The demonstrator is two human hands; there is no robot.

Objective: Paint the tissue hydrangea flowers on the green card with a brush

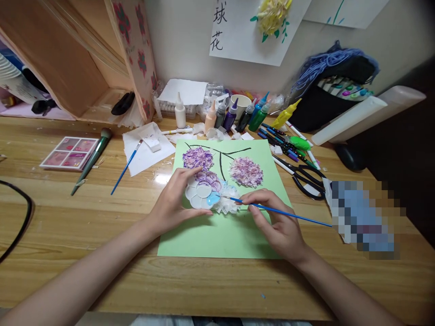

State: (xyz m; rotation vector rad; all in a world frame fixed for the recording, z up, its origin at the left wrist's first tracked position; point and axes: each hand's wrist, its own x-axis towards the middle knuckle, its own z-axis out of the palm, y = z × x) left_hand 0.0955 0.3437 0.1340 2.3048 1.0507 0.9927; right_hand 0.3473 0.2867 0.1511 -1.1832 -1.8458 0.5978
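On the green paper sheet [217, 235] at the middle of the wooden desk [102, 217], the left hand [171, 203] curls around a small white flower-shaped palette [200, 194], thumb at its near rim and fingers over its far edge. One well at the palette's 4 o'clock holds light blue paint [213, 198]. The right hand [275, 222] pinches a thin blue paintbrush [278, 211] near the middle of its shaft, pencil-fashion, with the bristle end pointing toward 9 o'clock and resting at the blue well.

The palette looks like thin moulded plastic: light, rigid, smooth and probably a little slippery where wet, so the dry rim seems the safest place to hold it. The brush is slender, stiff and nearly weightless; a grip closer to the bristles would likely give finer control.

Just beside the palette at its 3 o'clock lies a crumpled white tissue flower [228, 206], soft, ruffled and easily crushed. At 12 o'clock sit two finished blooms, a purple one [197, 158] and a pinkish one [246, 172], rough and dappled, joined by black painted stems. Squeeze bottles of paint [231, 115] stand at the desk's far edge, black-handled scissors [307, 179] lie at 2 o'clock, and a second blue brush [126, 167] lies at 10 o'clock.
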